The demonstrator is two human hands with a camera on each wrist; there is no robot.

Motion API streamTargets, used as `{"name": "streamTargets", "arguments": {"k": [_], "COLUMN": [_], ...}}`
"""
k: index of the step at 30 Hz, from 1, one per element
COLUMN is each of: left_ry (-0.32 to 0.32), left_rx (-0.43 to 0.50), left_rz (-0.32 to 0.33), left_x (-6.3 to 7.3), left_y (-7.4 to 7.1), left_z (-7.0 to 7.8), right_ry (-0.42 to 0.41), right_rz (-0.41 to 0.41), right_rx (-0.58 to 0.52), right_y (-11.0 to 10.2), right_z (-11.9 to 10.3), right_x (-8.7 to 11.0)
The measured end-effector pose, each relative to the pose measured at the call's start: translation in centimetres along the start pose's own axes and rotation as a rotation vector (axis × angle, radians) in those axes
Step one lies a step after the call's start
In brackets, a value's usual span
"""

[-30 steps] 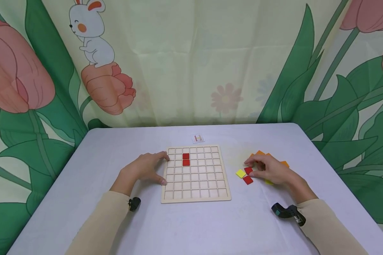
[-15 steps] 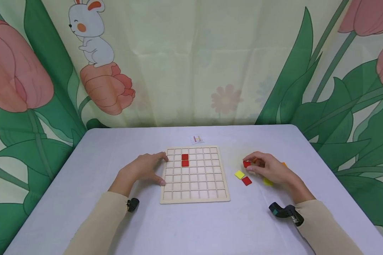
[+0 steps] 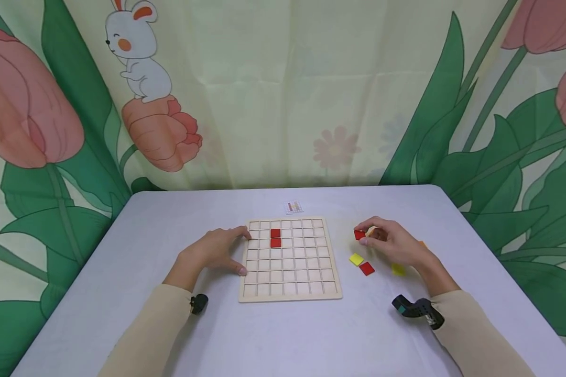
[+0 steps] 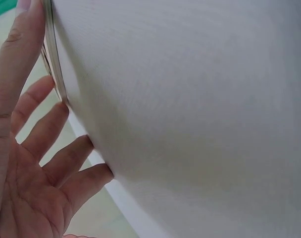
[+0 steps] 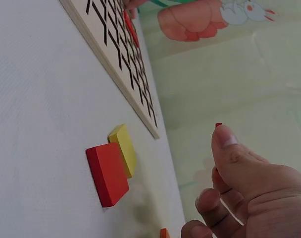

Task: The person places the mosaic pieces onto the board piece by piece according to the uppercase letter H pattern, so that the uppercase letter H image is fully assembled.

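A wooden grid board (image 3: pixel 311 285) lies on the white table, with two red square tiles (image 3: pixel 275 242) in one column near its far edge. My left hand (image 3: pixel 212 250) rests at the board's left edge, thumb and fingers spread along it. In the left wrist view the thumb (image 4: pixel 17 59) overlaps the board's edge and the other fingers are relaxed. Right of the board, my right hand (image 3: pixel 389 241) pinches a red square tile (image 3: pixel 359 235) above the table. Only a sliver of that tile shows past the thumb in the right wrist view.
Below the right hand lie a yellow tile (image 3: pixel 356 259) and a red tile (image 3: pixel 367 268). Another yellow tile (image 3: pixel 398 269) is by the wrist, and an orange tile (image 3: pixel 422 244) is mostly hidden behind the hand. A small printed grid card (image 3: pixel 294 207) lies beyond the board.
My right hand has picked a red tile out of the pile and lifted it, moving slightly up and left. My left hand stays at the board's edge.
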State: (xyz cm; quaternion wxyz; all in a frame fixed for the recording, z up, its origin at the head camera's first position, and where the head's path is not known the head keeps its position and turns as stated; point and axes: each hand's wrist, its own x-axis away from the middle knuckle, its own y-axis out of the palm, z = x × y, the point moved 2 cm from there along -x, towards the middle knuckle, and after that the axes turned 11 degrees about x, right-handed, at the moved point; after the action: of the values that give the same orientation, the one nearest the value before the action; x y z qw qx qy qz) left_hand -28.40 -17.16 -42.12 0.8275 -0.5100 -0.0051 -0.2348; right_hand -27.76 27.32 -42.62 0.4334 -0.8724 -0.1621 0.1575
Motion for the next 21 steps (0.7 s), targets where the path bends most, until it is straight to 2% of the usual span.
{"name": "streamTargets", "arguments": {"k": [5,13,21], "left_ry": [-0.008,-0.002,0.008], "left_rx": [0.0,0.003,0.004], "left_rz": [-0.004,0.0,-0.003], "left_x": [-0.1,-0.1,-0.1], "left_y": [0.0,-0.1,-0.2], "left_z": [0.1,0.0,0.1], "right_ry": [-0.018,-0.057,-0.059], "right_rz": [0.003,-0.027,-0.049], "right_rx": [-0.013,-0.13,-0.137], "right_y": [0.1,1.2,2.8], "right_z": [-0.6,-2.6,-4.5], "right_x": [-0.5,-2.4,-3.8]}}
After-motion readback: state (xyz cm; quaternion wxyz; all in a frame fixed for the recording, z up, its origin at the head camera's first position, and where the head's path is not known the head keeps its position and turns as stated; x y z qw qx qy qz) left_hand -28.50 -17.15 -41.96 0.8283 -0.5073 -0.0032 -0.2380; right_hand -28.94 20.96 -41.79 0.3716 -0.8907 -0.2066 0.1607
